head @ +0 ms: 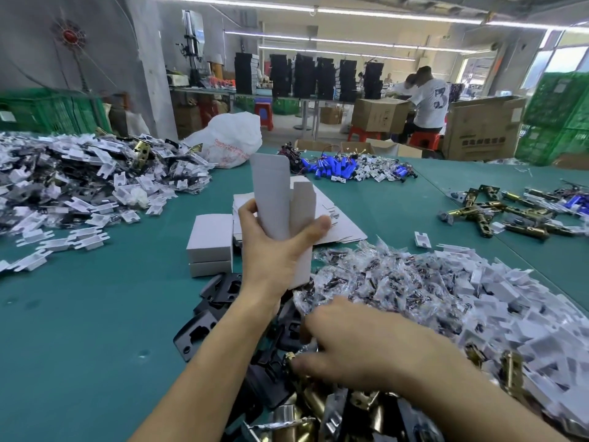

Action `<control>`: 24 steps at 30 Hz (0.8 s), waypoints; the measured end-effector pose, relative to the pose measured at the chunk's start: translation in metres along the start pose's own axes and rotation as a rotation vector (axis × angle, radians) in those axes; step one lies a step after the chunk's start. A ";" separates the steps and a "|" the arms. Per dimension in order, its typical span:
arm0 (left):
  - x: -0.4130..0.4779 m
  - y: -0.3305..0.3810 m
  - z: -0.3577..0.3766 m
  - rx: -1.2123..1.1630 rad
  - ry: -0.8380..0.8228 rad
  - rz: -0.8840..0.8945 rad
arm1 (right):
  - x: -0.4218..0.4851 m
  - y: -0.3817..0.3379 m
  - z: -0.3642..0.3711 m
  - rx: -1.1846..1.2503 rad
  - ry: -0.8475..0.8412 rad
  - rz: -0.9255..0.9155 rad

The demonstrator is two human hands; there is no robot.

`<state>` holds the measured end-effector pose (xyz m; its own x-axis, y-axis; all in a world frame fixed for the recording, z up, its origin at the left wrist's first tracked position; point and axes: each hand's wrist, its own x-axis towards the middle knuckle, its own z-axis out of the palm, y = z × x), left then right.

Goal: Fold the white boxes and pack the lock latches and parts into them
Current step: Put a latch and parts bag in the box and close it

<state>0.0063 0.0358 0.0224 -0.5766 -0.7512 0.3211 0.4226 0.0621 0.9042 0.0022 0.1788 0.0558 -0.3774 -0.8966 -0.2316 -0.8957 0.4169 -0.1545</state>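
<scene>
Brass lock latches (306, 406) are lying heaped at the near edge of the teal table (95, 314), mixed with black strike plates (197, 333). The right hand (360, 342) is reaching down into this heap, knuckles up and fingers bent toward the parts. It is blurred, so whether it is holding anything cannot be told.

Just beyond, the left hand (274, 247) is gripping a white box (271, 186) upright above the table, thumb on one side and fingers wrapping round the other. The box's top flaps are standing open. Clear bags of small parts (398, 282) are spreading out to the right of it, running into a drift of white plastic pieces (510, 314).

To the left of the held box, two closed white boxes (210, 244) are sitting stacked on the table. Behind it, a stack of flat box blanks (338, 218) is lying.

Farther out, more brass latches (487, 215) are lying scattered at the right, and a large mixed heap (79, 180) is covering the left. Blue batteries (331, 165) and a white plastic bag (229, 138) are sitting near the table's far edge.

Beyond the table, a person (430, 100) is sitting among cardboard cartons (481, 129), beside green crates (561, 116).
</scene>
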 end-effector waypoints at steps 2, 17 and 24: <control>0.002 0.000 -0.001 0.000 0.026 0.007 | 0.008 -0.015 0.004 -0.090 -0.019 -0.005; 0.005 0.011 -0.005 -0.026 0.146 0.178 | 0.013 -0.009 -0.003 0.364 0.039 0.221; 0.004 0.006 -0.006 0.018 0.195 0.207 | -0.015 0.028 -0.017 1.005 0.277 0.222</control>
<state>0.0107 0.0296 0.0278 -0.3331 -0.8333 0.4412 0.5043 0.2379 0.8301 -0.0217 0.2015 0.0710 -0.6622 -0.7352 -0.1450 -0.2430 0.3937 -0.8866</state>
